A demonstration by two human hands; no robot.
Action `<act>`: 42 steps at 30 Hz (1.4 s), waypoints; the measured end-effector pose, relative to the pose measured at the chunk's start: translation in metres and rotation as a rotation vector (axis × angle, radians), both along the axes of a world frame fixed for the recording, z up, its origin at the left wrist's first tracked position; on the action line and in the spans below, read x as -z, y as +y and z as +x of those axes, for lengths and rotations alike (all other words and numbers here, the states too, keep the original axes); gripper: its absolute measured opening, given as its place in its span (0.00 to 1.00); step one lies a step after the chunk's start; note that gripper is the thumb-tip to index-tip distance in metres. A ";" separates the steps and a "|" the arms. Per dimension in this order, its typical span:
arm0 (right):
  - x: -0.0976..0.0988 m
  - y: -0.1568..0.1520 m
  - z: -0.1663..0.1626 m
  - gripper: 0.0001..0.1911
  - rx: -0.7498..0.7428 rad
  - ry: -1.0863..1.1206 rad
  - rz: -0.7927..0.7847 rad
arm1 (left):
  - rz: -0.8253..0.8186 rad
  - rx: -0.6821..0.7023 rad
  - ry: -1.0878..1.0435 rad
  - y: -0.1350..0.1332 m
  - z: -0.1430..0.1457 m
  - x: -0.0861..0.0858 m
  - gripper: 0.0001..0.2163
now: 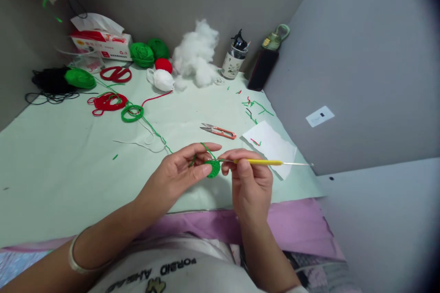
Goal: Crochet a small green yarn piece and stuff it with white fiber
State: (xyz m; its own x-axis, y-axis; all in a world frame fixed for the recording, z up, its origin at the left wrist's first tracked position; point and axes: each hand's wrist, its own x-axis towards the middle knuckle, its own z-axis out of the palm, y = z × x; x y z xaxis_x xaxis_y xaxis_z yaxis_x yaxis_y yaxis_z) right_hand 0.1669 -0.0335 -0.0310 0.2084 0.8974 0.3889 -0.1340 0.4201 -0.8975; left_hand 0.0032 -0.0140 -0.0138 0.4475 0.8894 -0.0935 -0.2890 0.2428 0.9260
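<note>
My left hand (pixel 178 171) pinches a small round green crochet piece (pixel 214 168) between thumb and fingers, with green yarn (pixel 156 133) looped over the forefinger and trailing off across the table. My right hand (pixel 248 178) grips a yellow-handled crochet hook (pixel 261 162), whose tip sits at the green piece. Both hands hover just above the front of the pale green table (pixel 68 169).
Orange thread snips (pixel 218 131) and a white paper sheet (pixel 271 146) lie just beyond my hands. Farther back are green yarn balls (pixel 142 54), red yarn (pixel 107 101), white stuffing (pixel 196 55), a tissue box (pixel 101 42), a cup (pixel 233 62) and a dark bottle (pixel 264 62). Grey walls close the right side.
</note>
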 end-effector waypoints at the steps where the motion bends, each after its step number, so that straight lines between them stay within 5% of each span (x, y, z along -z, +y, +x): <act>1: 0.000 0.001 0.001 0.09 -0.021 0.031 -0.022 | 0.007 -0.006 0.005 0.001 -0.001 0.000 0.14; 10: -0.007 -0.001 0.004 0.11 -0.078 0.032 -0.021 | 0.106 -0.021 0.110 0.001 -0.004 0.001 0.15; 16: -0.006 -0.013 0.005 0.14 0.114 -0.579 0.288 | 0.165 -0.174 0.241 -0.002 0.002 0.001 0.18; 20: 0.002 -0.016 0.003 0.17 0.238 -0.904 0.431 | -0.096 -0.079 -0.016 0.000 0.004 0.000 0.22; 24: 0.002 -0.007 0.002 0.13 0.221 -0.495 0.315 | -0.338 0.071 -0.226 0.006 0.000 -0.002 0.19; 28: -0.003 0.004 0.000 0.11 0.027 -0.037 0.091 | -0.270 0.053 -0.201 0.007 0.000 -0.005 0.19; 34: 0.000 -0.001 -0.006 0.13 0.111 -0.293 0.193 | -0.105 -0.075 -0.111 0.002 0.006 -0.002 0.17; 38: 0.004 -0.009 -0.003 0.19 0.227 -0.684 0.362 | -0.210 -0.045 -0.162 0.005 0.005 0.000 0.18; 42: 0.001 -0.004 0.004 0.13 0.168 -0.343 0.227 | -0.353 0.120 -0.303 0.010 0.000 -0.001 0.16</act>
State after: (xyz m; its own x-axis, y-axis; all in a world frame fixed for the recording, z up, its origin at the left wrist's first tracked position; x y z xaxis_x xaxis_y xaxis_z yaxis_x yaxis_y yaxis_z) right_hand 0.1704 -0.0370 -0.0316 0.1684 0.7462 0.6441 0.2427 0.6019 -0.7608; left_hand 0.0027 -0.0038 -0.0132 0.5992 0.7669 -0.2297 -0.4839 0.5755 0.6593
